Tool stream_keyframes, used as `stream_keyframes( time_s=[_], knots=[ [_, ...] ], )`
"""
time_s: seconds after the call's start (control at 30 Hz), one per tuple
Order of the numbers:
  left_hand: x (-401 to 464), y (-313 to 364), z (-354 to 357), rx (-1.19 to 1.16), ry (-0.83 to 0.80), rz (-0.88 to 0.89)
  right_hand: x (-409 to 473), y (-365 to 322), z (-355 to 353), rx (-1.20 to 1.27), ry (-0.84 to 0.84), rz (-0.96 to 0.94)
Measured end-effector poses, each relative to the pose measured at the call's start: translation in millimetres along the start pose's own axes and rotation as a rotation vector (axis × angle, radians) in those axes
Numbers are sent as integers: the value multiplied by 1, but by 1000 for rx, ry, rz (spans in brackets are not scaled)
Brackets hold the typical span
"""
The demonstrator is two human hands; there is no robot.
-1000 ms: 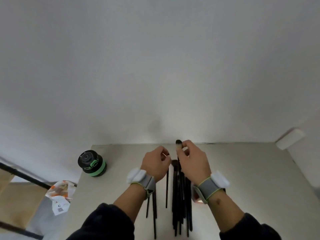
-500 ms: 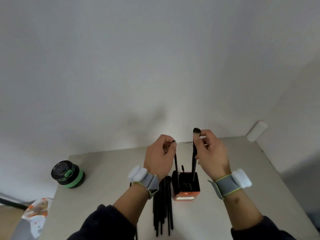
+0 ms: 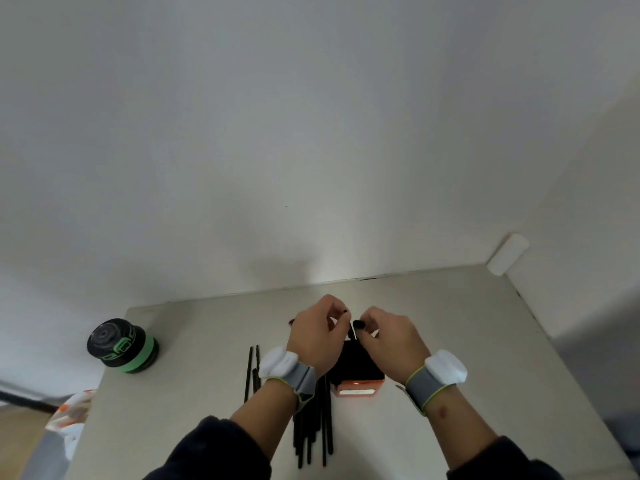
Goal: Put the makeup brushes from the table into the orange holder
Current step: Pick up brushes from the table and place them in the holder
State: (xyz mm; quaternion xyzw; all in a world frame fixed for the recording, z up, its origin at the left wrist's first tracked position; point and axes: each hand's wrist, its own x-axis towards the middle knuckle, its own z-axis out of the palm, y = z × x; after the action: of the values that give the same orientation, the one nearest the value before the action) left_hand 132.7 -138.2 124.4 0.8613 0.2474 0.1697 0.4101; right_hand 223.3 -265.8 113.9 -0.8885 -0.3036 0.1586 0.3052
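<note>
The orange holder (image 3: 358, 390) stands on the table (image 3: 467, 341) just in front of me, its dark inside mostly covered by my hands. My left hand (image 3: 317, 337) is over its left side, fingers pinched on the top of a thin black makeup brush (image 3: 345, 312). My right hand (image 3: 389, 339) is over its right side, pinched on the dark head of another brush (image 3: 358, 324). Both shafts drop down into the holder and are hidden there. Several black brushes (image 3: 311, 434) lie on the table under my left wrist, with two thinner ones (image 3: 252, 368) further left.
A black and green round device (image 3: 121, 346) sits near the table's left edge. A white block (image 3: 507, 254) is at the far right corner against the wall. An orange and white bag (image 3: 69, 414) lies beyond the left edge.
Both hands have come down and closer together, sinking their brushes deeper into the holder. The brush heads that stood well above the holder now sit just above its rim.
</note>
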Motion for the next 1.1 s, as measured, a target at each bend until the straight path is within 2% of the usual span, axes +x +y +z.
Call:
stream_keyframes(
  time_s=[0.17,0.43,0.57,0.8,1.1],
  knots=[
    [-5,-19,13,178,-77,-10,3,5,9,-145,-90,-18],
    [-11,-32,22,260,-176,39,5,3,10,-137,-83,4],
    [-11,-36,15,214,-136,42,6,-8,9,-117,-22,12],
    [-10,-54,-15,154,-27,-3,9,-57,16,-14,47,-89],
    [-21,-100,-59,168,97,-147,11,-108,62,-5,-84,-188]
  ],
)
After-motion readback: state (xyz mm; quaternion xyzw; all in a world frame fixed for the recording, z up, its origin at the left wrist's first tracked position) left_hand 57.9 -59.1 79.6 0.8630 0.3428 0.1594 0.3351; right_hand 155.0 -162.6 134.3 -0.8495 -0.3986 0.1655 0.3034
